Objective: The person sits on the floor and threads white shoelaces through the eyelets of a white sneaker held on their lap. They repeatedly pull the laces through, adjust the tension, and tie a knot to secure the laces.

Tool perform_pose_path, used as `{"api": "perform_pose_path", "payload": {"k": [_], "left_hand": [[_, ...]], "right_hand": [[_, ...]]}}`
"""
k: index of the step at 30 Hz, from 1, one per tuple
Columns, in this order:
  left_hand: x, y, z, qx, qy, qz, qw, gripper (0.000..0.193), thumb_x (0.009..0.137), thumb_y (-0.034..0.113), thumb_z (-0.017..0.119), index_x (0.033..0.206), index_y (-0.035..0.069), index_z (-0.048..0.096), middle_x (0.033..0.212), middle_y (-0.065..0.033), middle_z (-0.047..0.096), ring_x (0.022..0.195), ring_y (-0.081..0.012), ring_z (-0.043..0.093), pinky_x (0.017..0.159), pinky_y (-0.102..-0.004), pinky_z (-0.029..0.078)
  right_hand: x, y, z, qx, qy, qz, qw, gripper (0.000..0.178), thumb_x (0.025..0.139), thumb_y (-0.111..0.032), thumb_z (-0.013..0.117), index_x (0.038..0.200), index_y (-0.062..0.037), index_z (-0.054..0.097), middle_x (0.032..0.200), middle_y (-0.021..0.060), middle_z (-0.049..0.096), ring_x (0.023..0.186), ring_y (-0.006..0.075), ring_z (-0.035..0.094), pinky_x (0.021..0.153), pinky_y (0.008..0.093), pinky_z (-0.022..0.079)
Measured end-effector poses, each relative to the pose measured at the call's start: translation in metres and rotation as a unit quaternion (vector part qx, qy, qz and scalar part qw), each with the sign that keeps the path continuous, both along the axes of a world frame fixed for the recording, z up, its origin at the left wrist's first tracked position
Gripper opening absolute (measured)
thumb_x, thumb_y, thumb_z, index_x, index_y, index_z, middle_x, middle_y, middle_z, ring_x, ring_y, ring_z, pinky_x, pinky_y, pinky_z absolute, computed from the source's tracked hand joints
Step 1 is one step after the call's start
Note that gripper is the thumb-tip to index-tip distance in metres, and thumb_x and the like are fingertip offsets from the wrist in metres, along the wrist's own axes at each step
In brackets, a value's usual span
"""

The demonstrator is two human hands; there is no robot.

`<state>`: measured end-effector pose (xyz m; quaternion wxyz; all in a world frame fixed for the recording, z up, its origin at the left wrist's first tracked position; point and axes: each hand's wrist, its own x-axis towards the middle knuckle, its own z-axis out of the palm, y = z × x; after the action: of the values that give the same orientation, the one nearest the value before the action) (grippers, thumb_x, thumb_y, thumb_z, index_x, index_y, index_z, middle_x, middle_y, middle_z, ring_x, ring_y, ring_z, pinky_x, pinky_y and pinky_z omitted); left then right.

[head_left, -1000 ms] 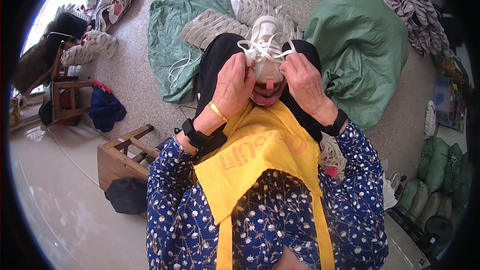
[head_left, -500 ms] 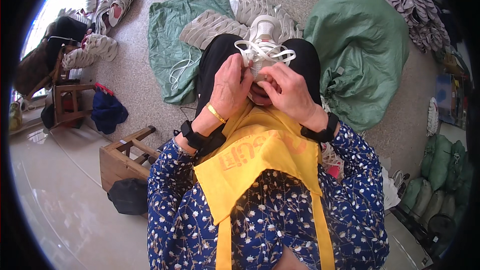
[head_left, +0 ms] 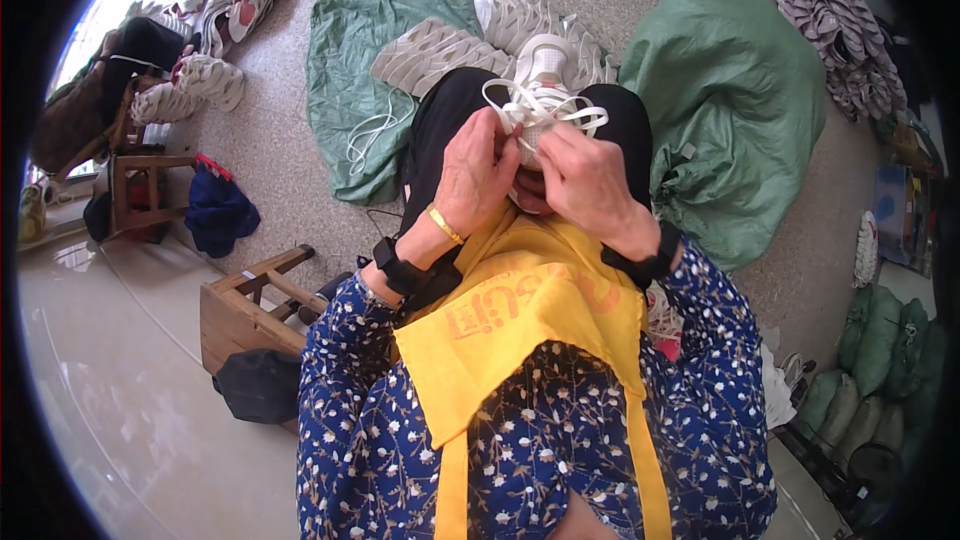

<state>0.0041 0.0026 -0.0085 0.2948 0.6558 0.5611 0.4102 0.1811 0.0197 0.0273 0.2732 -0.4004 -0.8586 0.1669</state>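
Observation:
A white and pale grey sneaker (head_left: pixel 546 58) rests between my knees, its toe pointing away from me. White shoelaces (head_left: pixel 540 98) lie in loose loops over its front. My left hand (head_left: pixel 477 168) is closed at the left side of the opening, thumb and fingers pinching the shoelace. Close beside it, my right hand (head_left: pixel 592 180) is also closed, its fingertips pressed together by the shoe's tongue; what they pinch is hidden. The reddish inside of the shoe (head_left: pixel 532 192) shows between my wrists. A yellow apron (head_left: pixel 515 315) covers my lap.
Rows of pale shoes (head_left: pixel 440 52) lie on a flat green sack (head_left: pixel 345 60) beyond my knees, a loose white lace (head_left: pixel 375 135) nearby. At right stands a bulging green sack (head_left: pixel 735 90). A wooden stool (head_left: pixel 250 315) lies at left. More shoes (head_left: pixel 840 30) are stacked far right.
My right hand's fingertips have moved from the shoe's opening up toward the laces, closer to my left hand. The whole view has shifted slightly; the shoe stays between my knees.

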Motion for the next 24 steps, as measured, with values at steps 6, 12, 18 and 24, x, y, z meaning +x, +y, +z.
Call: {"api": "perform_pose_path", "payload": {"k": [6,12,18,24], "left_hand": [[0.001,-0.002,0.002,-0.009,-0.019,-0.002,1.000,0.014,0.088,0.002,0.064,0.095,0.000,0.052,0.083,-0.0159,0.054,0.070,-0.0321,0.058,0.063,-0.0414,0.048],[0.002,-0.001,0.009,0.020,-0.017,-0.004,1.000,0.008,0.090,0.001,0.062,0.096,0.000,0.057,0.076,-0.0106,0.058,0.062,-0.0218,0.058,0.058,-0.0335,0.047],[-0.008,0.009,0.004,0.005,-0.003,0.000,1.000,0.006,0.096,0.004,0.060,0.095,-0.001,0.056,0.071,-0.0093,0.060,0.060,-0.0152,0.057,0.057,-0.0312,0.047],[-0.008,0.000,0.015,-0.014,0.041,0.007,0.999,0.017,0.092,0.008,0.070,0.084,0.000,0.057,0.070,-0.0070,0.059,0.057,-0.0106,0.055,0.054,-0.0294,0.047]], "right_hand": [[0.047,-0.041,0.022,-0.093,0.046,0.004,0.995,0.007,0.082,0.004,0.066,0.080,-0.0015,0.061,0.071,0.0110,0.055,0.060,0.0291,0.058,0.053,0.0380,0.044],[0.060,-0.053,0.023,-0.214,0.043,-0.039,0.975,0.008,0.084,-0.001,0.070,0.081,-0.0011,0.063,0.072,0.0104,0.058,0.059,0.0253,0.059,0.053,0.0346,0.045],[0.057,-0.034,0.008,-0.216,0.113,-0.111,0.964,0.016,0.091,-0.012,0.073,0.087,0.0003,0.065,0.072,0.0114,0.064,0.055,0.0190,0.058,0.051,0.0305,0.045],[0.054,-0.005,-0.016,-0.231,0.140,-0.167,0.948,0.019,0.091,-0.016,0.073,0.090,0.0019,0.066,0.076,0.0177,0.068,0.064,0.0330,0.068,0.057,0.0396,0.051]]}}
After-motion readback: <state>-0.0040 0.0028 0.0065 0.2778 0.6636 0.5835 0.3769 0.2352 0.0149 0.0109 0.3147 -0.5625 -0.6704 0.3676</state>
